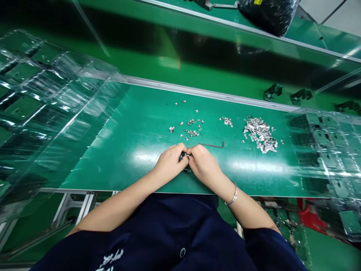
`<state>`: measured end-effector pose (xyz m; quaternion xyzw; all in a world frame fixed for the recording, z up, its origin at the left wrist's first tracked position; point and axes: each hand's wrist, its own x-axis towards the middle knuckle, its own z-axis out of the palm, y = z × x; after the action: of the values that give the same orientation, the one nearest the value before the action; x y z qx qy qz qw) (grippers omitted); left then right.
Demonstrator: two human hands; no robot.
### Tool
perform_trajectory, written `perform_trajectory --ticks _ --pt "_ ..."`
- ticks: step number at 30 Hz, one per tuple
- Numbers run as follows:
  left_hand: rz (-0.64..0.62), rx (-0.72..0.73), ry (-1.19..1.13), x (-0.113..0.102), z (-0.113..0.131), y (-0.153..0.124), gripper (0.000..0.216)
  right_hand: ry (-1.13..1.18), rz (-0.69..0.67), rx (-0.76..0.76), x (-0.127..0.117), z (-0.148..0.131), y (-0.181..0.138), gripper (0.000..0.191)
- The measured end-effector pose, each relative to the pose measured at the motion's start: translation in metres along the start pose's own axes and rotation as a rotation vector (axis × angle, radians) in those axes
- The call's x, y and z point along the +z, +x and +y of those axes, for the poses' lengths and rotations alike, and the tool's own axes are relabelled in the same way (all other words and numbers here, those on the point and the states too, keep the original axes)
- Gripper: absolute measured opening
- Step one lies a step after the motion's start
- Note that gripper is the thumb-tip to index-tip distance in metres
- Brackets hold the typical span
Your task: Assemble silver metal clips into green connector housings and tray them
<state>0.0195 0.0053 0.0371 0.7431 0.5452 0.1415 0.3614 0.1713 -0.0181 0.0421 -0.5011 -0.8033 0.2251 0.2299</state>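
Observation:
My left hand [170, 161] is closed around a small black part [182, 156], which is mostly covered by the fingers. Against it, my right hand [205, 165] pinches with thumb and forefinger; what sits between those fingertips is too small to name. Both hands meet near the front middle of the green tabletop [135, 131]. Just beyond the right hand lies an L-shaped hex key [213, 145]. Small metal pieces [193, 133] are scattered past the fingers. Under the hands, another dark bit [186, 171] partly shows.
Clear plastic trays stand at the left [56, 94] and, holding dark parts, at the right [324, 150]. A heap of silver metal pieces [261, 133] lies right of centre, beside a smaller cluster [226, 121]. Black brackets [273, 92] sit behind the metal rail [180, 87].

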Motion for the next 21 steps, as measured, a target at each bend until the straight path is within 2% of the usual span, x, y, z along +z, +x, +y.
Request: perform_trajectory --ticks 2,4,7,9,11,14,18,21 --pt "-0.006 0.030 -0.049 -0.002 -0.004 -0.002 0.015 0.065 -0.017 -0.005 -0.012 0.014 0.003 0.014" --pt "-0.003 0.077 -0.131 -0.006 -0.011 -0.006 0.028 0.082 0.031 0.066 -0.033 0.044 0.007 0.011" --pt "0.029 0.069 -0.199 -0.015 -0.023 -0.012 0.038 -0.065 0.251 0.366 -0.068 0.106 0.009 0.010" --pt "0.054 0.021 -0.186 -0.019 -0.028 -0.013 0.032 -0.140 0.285 0.500 -0.082 0.142 0.010 0.009" --pt "0.061 -0.003 -0.165 -0.021 -0.030 -0.012 0.029 -0.188 0.262 0.546 -0.085 0.163 0.012 0.008" --pt "0.045 0.017 -0.151 -0.021 -0.028 -0.009 0.028 -0.297 0.240 0.556 -0.075 0.169 0.018 0.007" --pt "0.013 0.082 -0.128 -0.023 -0.028 -0.010 0.029 -0.376 0.192 0.575 -0.072 0.160 0.018 0.010" --pt "-0.110 0.159 -0.077 -0.022 -0.027 -0.012 0.055 -0.276 0.172 0.493 -0.075 0.141 0.008 0.011"
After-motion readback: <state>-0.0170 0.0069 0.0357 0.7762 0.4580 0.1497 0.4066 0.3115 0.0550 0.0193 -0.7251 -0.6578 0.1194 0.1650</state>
